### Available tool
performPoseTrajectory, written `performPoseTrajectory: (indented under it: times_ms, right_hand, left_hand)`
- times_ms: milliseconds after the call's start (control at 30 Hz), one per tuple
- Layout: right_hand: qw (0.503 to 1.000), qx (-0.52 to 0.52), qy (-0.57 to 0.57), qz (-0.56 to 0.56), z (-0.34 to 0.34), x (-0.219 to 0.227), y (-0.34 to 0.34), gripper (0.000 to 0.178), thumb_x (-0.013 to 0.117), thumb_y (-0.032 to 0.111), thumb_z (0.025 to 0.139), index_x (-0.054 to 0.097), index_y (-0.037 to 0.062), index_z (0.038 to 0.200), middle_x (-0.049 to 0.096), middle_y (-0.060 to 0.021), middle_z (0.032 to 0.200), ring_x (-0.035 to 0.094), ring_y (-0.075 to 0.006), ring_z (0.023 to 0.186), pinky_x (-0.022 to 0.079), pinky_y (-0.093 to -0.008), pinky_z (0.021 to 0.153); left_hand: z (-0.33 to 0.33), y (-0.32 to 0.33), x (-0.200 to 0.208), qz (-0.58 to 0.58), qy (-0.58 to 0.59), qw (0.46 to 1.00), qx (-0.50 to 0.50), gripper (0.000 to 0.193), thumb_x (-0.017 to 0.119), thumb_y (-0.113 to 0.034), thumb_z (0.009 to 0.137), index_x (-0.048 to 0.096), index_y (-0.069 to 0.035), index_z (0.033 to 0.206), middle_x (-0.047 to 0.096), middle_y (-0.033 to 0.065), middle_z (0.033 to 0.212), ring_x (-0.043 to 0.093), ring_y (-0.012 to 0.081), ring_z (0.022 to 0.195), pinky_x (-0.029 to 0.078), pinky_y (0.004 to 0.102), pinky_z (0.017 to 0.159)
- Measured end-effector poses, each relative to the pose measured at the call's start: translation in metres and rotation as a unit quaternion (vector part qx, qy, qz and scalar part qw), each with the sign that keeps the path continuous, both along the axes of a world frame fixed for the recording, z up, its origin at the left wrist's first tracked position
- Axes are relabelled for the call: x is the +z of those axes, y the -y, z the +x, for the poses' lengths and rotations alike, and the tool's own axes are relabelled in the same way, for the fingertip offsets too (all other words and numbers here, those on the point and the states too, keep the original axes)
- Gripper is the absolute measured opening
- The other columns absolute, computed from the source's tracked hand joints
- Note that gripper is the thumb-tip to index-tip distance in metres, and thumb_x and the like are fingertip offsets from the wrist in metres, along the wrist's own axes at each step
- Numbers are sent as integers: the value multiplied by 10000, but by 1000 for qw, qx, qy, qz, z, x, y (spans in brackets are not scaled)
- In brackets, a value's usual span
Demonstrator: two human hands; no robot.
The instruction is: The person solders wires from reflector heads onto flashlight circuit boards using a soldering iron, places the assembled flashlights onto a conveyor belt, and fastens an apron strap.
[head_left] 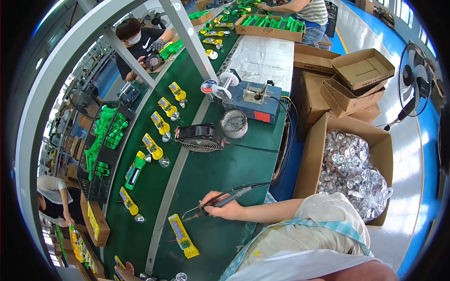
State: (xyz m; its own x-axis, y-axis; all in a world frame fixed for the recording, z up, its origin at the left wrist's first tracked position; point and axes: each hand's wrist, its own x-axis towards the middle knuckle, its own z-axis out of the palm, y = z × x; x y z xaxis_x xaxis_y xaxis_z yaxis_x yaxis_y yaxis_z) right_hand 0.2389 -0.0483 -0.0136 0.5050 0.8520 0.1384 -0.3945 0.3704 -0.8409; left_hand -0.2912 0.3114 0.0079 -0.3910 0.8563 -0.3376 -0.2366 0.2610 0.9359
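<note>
My right hand (224, 207) grips a soldering iron (230, 197), tip just beside a yellow unit (183, 236) on the bench (225, 171); my left hand (125, 271) is at another yellow piece (118, 262), grip unclear; several belt units (160, 122) carry silvery cups (164, 161); mine, seemingly unfinished, shows none.

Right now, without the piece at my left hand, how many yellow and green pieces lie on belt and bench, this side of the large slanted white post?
Yellow pieces, belt: 5
Green piece, belt: 1
Yellow piece, bench: 1
Total: 7
</note>
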Motion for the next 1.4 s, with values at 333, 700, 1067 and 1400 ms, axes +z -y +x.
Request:
performPoseTrajectory:
  times_ms: [333, 700, 1067, 1400]
  right_hand:
    - [1000, 15, -8, 8, -6, -2, -1, 138, 529, 93, 703, 507, 57, 835, 516, -11, 657, 456, -51, 510, 372, -185, 445]
    - [1000, 14, -11, -13, -5, -3, -7, 128, 531, 75, 708, 514, 47, 832, 513, -16, 663, 468, -57, 521, 385, -189, 464]
    - [999, -30, -5, -21, -6, -5, -9, 139, 482, 3, 710, 473, 6, 849, 524, -109, 700, 482, -119, 474, 406, -201, 419]
    - [999, -34, 25, -24, 3, -8, 1, 153, 481, 30, 720, 468, -8, 868, 509, -95, 707, 475, -106, 468, 389, -181, 409]
  left_hand:
    - [182, 200, 117, -139, 98, 985, -8, 289, 425, -371, 780, 451, -85, 757, 397, 21, 674, 356, 152, 641, 329, 307, 634]
    - [36, 90, 16, -145, -103, 979, -98, 310, 562, -437, 676, 515, -167, 821, 533, 17, 554, 529, 133, 507, 413, 214, 434]
    - [203, 237, 2, 16, -383, 882, -274, 722, 569, -237, 708, 146, 91, 1193, 553, 106, 711, 538, 169, 643, 425, 254, 585]
    - [164, 225, 49, 50, -335, 920, -200, 479, 583, -192, 706, 403, 62, 1069, 542, 70, 725, 473, 87, 531, 411, 195, 493]
